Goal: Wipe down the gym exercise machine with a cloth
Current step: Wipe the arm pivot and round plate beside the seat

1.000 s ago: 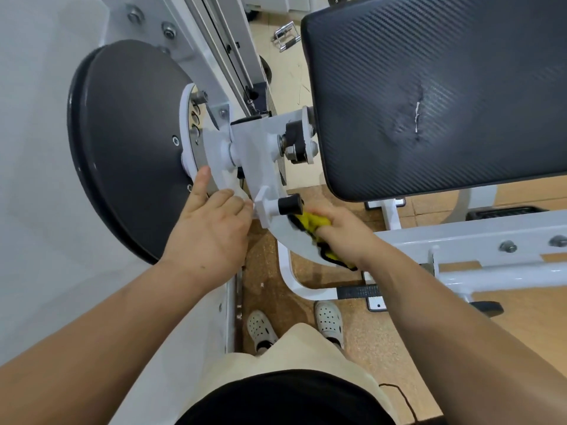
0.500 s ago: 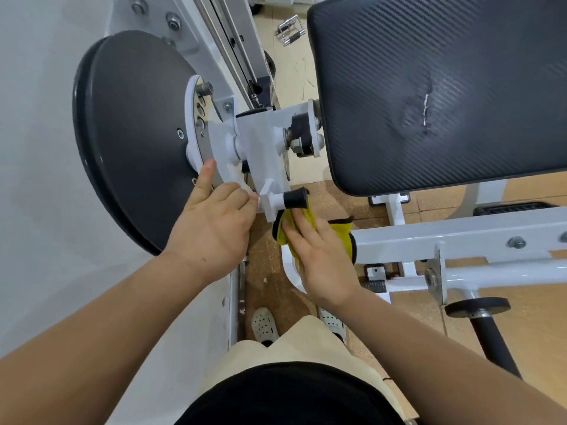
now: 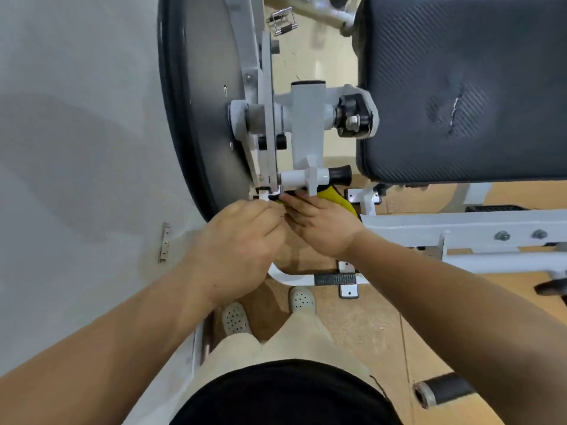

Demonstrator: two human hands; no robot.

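Head view: the right hand presses the yellow cloth with nearly straight fingers under the white bracket, just below the black-knobbed pin. The left hand curls at the bracket's lower end; its grip cannot be told. The step looks like wiping this joint. Next, the cloth likely needs to pass over the adjoining faces.

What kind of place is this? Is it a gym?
Most likely a gym. There is a big black padded seat, a white bolted machine frame, and a large dark disc on the machine.
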